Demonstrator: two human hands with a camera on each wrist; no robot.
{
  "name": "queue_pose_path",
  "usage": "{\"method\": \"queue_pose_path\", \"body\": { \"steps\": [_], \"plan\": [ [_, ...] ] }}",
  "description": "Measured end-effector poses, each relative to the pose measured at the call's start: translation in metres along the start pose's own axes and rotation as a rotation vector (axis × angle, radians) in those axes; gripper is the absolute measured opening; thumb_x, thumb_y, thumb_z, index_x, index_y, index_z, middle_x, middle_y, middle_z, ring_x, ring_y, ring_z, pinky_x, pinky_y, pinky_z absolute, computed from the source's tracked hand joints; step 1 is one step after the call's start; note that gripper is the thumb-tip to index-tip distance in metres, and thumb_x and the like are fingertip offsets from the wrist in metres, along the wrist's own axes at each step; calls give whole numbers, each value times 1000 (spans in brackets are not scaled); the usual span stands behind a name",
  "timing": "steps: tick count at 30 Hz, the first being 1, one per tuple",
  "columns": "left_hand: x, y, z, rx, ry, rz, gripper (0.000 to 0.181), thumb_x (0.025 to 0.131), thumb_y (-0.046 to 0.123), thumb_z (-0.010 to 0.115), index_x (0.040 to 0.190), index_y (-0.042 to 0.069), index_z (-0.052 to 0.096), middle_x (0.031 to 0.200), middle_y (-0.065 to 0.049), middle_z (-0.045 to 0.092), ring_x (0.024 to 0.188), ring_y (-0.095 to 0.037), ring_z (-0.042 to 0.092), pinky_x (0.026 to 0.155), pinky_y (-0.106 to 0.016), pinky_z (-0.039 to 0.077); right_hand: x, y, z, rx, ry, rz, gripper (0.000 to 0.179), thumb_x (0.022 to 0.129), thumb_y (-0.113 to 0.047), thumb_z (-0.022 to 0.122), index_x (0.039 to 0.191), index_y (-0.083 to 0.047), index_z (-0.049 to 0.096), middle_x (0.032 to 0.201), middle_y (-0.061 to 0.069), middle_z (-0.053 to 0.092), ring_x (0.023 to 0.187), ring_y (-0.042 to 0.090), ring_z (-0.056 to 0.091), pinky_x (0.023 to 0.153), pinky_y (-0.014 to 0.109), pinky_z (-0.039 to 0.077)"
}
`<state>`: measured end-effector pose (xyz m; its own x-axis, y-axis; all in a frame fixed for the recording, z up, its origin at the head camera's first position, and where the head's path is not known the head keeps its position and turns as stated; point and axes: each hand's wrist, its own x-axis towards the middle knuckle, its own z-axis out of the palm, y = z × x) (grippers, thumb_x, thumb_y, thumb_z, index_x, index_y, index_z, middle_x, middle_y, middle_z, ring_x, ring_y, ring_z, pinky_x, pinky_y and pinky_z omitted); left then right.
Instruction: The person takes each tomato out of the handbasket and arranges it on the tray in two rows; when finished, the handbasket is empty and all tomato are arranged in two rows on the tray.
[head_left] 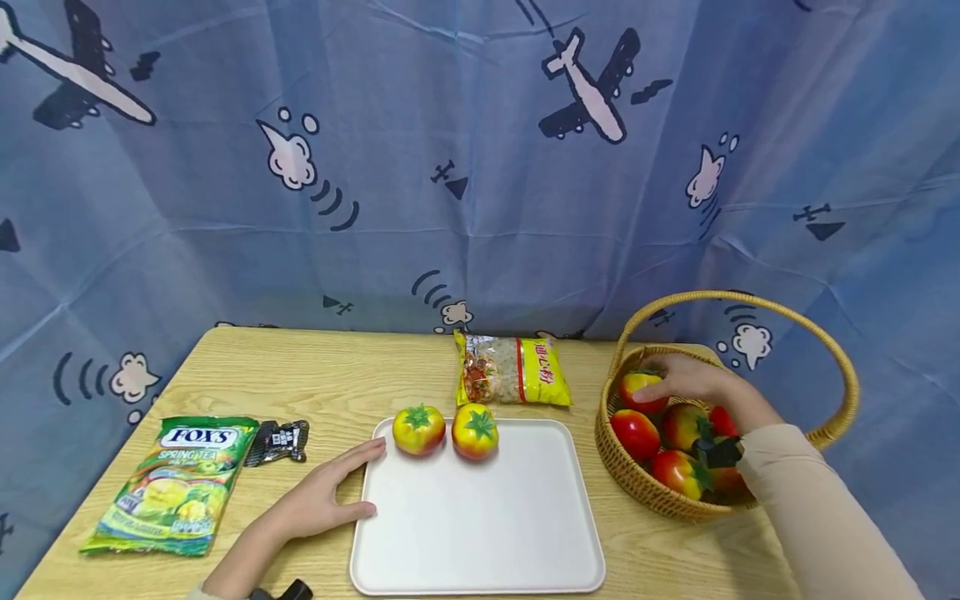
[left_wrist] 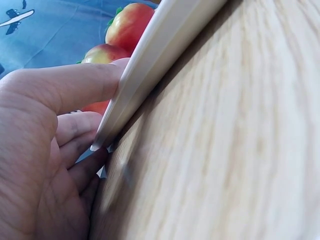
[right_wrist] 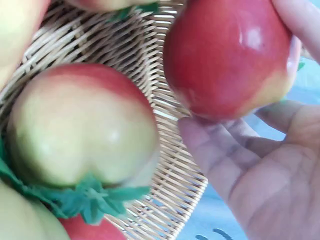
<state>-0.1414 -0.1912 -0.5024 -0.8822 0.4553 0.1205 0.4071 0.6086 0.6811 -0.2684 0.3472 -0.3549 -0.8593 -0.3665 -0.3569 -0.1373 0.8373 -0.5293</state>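
Fingers and thumb spread, my left hand (head_left: 322,498) rests along the left edge of a white tray (head_left: 480,529); in the left wrist view its fingertips are right at the rim. Two red-and-yellow fruits with green leafy tops, one on the left (head_left: 418,430) and one on the right (head_left: 475,432), sit side by side at the tray's back. My right hand (head_left: 686,377) reaches inside a wicker basket (head_left: 651,492). It grips a similar red-and-yellow fruit (right_wrist: 230,60) near the basket's far left wall. Several more such fruits lie around it, including a paler one (right_wrist: 85,130).
A green FOX'S candy bag (head_left: 176,483) lies at the left, with a small black packet (head_left: 279,442) beside it. Behind the tray is a yellow-and-clear food packet (head_left: 513,371). The basket's tall handle (head_left: 738,296) arches over the right arm. A blue curtain (head_left: 420,167) hangs behind the table.
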Motion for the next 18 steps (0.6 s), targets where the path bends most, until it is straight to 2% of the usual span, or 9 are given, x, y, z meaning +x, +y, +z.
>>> {"method": "queue_pose_path", "body": {
  "steps": [9,13,18],
  "plan": [
    [-1,2,-1,-8,-4,-7,75,81,47,69,145,18,41,152,-1,36,138,-32,34,109,-58,31,-17,-18,-1,-97,152,-33,81,83,-46,68,138,7,40,140,32,39,126,48,38,98,61,40],
    [0,3,-2,-9,-6,-8,75,81,47,69,145,18,41,152,-2,36,139,-32,34,109,-58,31,-27,-35,1,-147,201,-68,81,81,-47,70,138,4,43,132,29,44,113,41,47,91,56,46],
    [0,2,-1,-20,-10,-11,75,81,47,69,145,19,41,152,-2,36,139,-33,33,109,-60,31,-35,-56,8,-154,219,-97,85,77,-47,74,138,3,42,130,26,46,106,33,51,89,48,48]
  ]
}}
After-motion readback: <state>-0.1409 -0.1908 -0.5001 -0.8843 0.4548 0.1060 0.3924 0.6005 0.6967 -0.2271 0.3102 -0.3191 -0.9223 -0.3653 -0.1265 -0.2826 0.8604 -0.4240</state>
